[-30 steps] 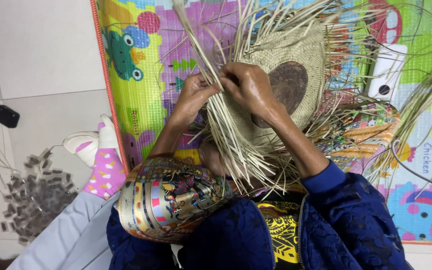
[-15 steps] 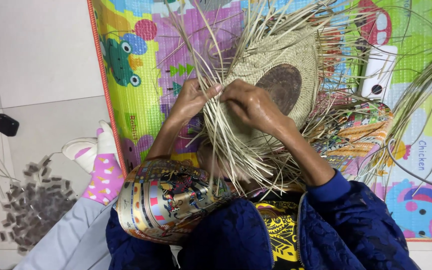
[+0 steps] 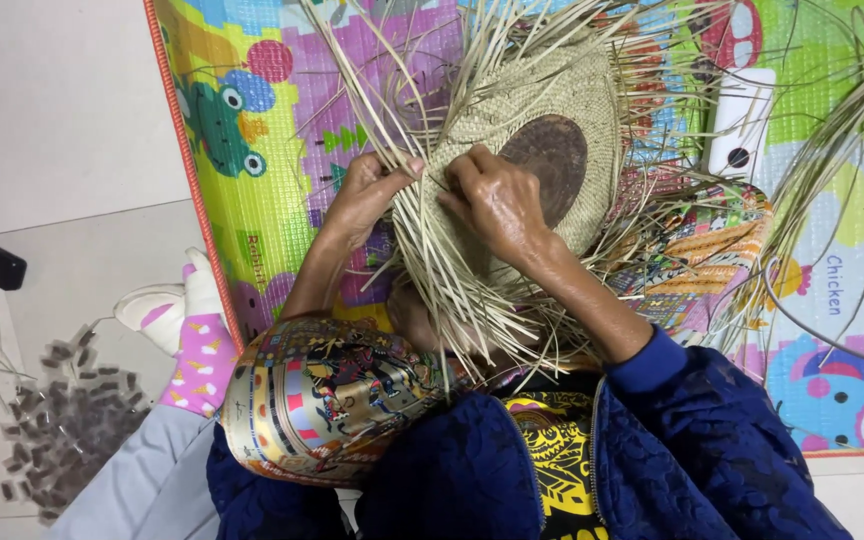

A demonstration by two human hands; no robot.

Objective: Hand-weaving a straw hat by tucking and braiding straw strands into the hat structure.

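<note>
Pinching straw strands (image 3: 422, 215), your left hand (image 3: 367, 195) is gripping them at the weave's (image 3: 542, 110) left edge. Your right hand (image 3: 497, 200) is pressing its curled fingers onto the weave just beside the dark centre (image 3: 552, 160). The weave is lying under both hands, on the mat (image 3: 252, 120) near its top edge.

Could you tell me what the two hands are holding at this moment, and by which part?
Both hold the half-woven straw hat at its unfinished edge: the left hand pinches loose straw strands, and the right hand presses them beside the weave.
</note>
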